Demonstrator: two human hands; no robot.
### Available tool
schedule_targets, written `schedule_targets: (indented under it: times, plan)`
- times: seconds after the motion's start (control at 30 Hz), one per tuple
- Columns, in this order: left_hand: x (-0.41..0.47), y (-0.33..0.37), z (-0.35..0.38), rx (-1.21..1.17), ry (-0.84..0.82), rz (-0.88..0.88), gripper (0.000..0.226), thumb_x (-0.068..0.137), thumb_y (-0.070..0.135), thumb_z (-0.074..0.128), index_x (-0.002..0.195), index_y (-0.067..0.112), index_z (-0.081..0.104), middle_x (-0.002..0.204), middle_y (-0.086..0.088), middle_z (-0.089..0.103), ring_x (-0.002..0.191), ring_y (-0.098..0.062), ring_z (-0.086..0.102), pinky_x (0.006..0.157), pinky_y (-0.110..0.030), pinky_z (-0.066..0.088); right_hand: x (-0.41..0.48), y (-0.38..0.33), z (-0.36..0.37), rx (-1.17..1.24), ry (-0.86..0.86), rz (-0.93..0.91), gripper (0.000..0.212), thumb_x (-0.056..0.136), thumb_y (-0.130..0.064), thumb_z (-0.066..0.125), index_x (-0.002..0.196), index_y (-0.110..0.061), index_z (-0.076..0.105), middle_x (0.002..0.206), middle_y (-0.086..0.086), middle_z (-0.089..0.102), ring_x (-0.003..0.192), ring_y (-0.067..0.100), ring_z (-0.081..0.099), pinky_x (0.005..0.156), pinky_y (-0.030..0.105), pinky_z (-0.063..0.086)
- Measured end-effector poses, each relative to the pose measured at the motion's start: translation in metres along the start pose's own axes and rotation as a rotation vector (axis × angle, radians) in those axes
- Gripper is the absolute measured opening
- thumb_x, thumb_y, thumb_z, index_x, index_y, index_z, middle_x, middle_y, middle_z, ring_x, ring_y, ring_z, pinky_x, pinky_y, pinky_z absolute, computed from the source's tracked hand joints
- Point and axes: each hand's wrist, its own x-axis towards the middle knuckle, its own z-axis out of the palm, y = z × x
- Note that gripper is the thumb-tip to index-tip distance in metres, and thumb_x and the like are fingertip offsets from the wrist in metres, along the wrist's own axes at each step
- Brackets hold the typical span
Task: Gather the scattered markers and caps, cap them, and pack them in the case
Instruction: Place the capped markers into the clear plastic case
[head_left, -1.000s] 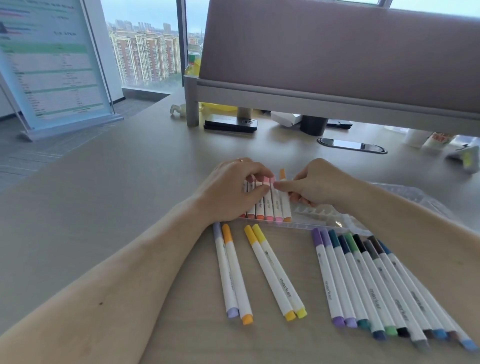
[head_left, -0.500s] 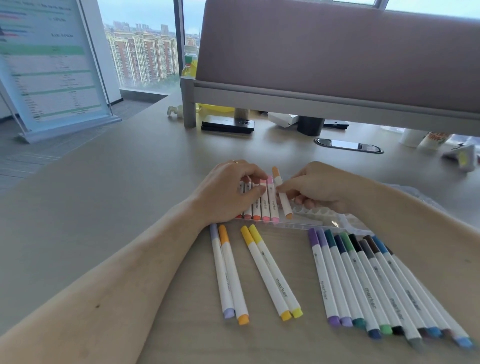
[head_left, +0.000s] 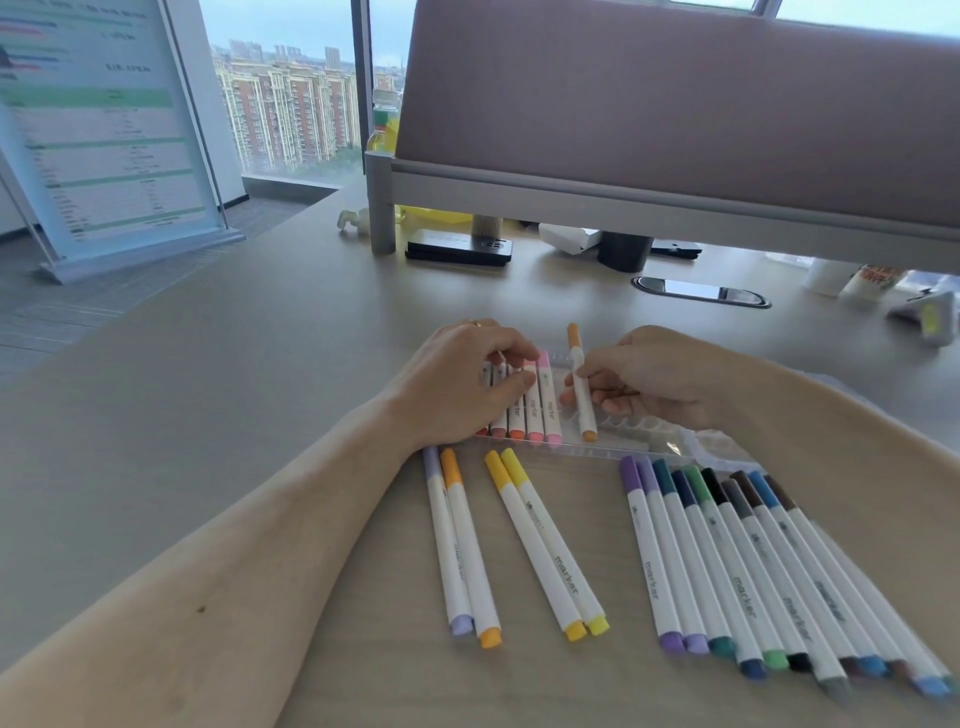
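The hands are working close together without touching. The left hand (head_left: 457, 387) is curling fingers and thumb over the packed markers (head_left: 532, 410), I'd say pinning that row so nothing rolls out of its slots. The right hand (head_left: 654, 379) is pinching the orange marker (head_left: 583, 400) by its barrel. The marker is tilting, far cap raised and near cap dipping into the case (head_left: 631, 434) just beside the last pink one, apparently heading for the next free slot.

Nearest the person, capped markers are lying in three groups on the bench (head_left: 218, 415): a lilac-and-orange pair (head_left: 462, 551), a yellow pair (head_left: 545, 551) and a long row (head_left: 753, 577) of purples, greens, blues and browns. They seem sorted by colour, tips aimed at the case for quick picking. I am not seeing any loose caps.

Bare bench is showing between the groups, giving fingers room to pick. The long row's far ends, though, are lying just beside the case's front rim, and the right forearm is crossing above them, so a low sweep could scatter them. The ribbed right half of the case is waiting unfilled.

Farther off, a cable port (head_left: 698, 292), a black device (head_left: 457, 250) and the divider screen (head_left: 675, 104) are sitting well apart from the work.
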Motion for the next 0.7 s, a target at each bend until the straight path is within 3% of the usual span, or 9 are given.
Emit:
schedule_targets:
  times: [0.13, 0.37, 0.47, 0.6, 0.7]
  plan:
    - [0.0, 0.0001, -0.0006, -0.006, 0.003, 0.002, 0.024, 0.097, 0.037, 0.066, 0.12, 0.034, 0.07, 0.111, 0.015, 0.068, 0.103, -0.005, 0.06, 0.09, -0.026, 0.046, -0.0025, -0.0002, 0.0012, 0.004, -0.006, 0.012, 0.016, 0.099, -0.005, 0.056, 0.103, 0.005, 0.067, 0.085, 0.013, 0.079, 0.07, 0.017, 0.056, 0.05, 0.018, 0.049]
    - [0.0, 0.0004, -0.0012, -0.003, 0.005, 0.004, 0.023, 0.097, 0.037, 0.066, 0.12, 0.034, 0.07, 0.111, 0.014, 0.069, 0.103, -0.006, 0.06, 0.092, -0.03, 0.049, -0.0037, -0.0039, 0.0073, -0.028, 0.005, 0.015, 0.02, 0.1, -0.005, 0.054, 0.107, 0.005, 0.069, 0.082, 0.01, 0.078, 0.081, 0.022, 0.056, 0.059, 0.023, 0.045]
    - [0.0001, 0.0011, -0.0014, -0.004, 0.009, 0.003, 0.023, 0.097, 0.037, 0.066, 0.119, 0.033, 0.071, 0.109, 0.014, 0.069, 0.101, -0.006, 0.061, 0.092, -0.031, 0.049, -0.0042, -0.0034, 0.0059, -0.01, 0.012, 0.005, 0.02, 0.099, -0.003, 0.055, 0.11, 0.009, 0.067, 0.088, 0.014, 0.078, 0.086, 0.025, 0.061, 0.064, 0.024, 0.05]
    - [0.0001, 0.0008, -0.0018, 0.012, 0.005, 0.006, 0.023, 0.097, 0.039, 0.064, 0.119, 0.035, 0.071, 0.108, 0.015, 0.068, 0.1, -0.006, 0.061, 0.093, -0.034, 0.051, -0.0046, -0.0026, 0.0049, -0.015, -0.004, -0.031, 0.021, 0.099, -0.001, 0.06, 0.112, 0.014, 0.067, 0.099, 0.021, 0.078, 0.086, 0.021, 0.071, 0.083, 0.03, 0.06]
    - [-0.0002, 0.0019, -0.0029, 0.015, -0.005, 0.011, 0.023, 0.098, 0.039, 0.064, 0.12, 0.037, 0.07, 0.108, 0.015, 0.068, 0.101, -0.006, 0.061, 0.095, -0.036, 0.05, -0.0056, -0.0009, 0.0064, -0.008, 0.003, -0.049, 0.019, 0.095, 0.0, 0.066, 0.109, 0.013, 0.07, 0.098, 0.02, 0.078, 0.085, 0.018, 0.078, 0.074, 0.023, 0.063]
